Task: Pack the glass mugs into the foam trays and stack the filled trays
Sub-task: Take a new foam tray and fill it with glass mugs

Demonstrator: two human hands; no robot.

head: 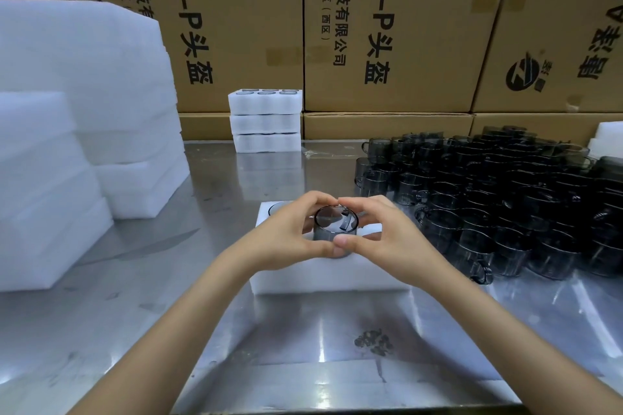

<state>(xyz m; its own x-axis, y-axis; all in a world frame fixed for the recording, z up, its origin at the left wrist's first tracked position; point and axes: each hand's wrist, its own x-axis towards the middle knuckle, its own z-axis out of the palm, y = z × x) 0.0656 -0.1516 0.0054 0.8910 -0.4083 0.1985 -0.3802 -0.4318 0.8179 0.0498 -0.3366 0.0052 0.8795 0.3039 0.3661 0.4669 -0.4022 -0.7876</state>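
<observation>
A smoky grey glass mug (332, 224) stands upright in a white foam tray (323, 274) at the table's middle. My left hand (290, 237) and my right hand (387, 234) curl round the mug from both sides, fingertips meeting at its far rim and thumbs at its near side. Another round pocket (279, 207) shows at the tray's far left corner. A large heap of the same dark glass mugs (505, 199) fills the table's right side. Three filled foam trays (266, 120) are stacked at the back centre.
Tall stacks of white foam pieces (84, 131) stand on the left. Cardboard boxes (387, 27) wall off the back. More foam (606, 141) peeks in at the far right. The steel table (303, 347) has a dark smudge near the front.
</observation>
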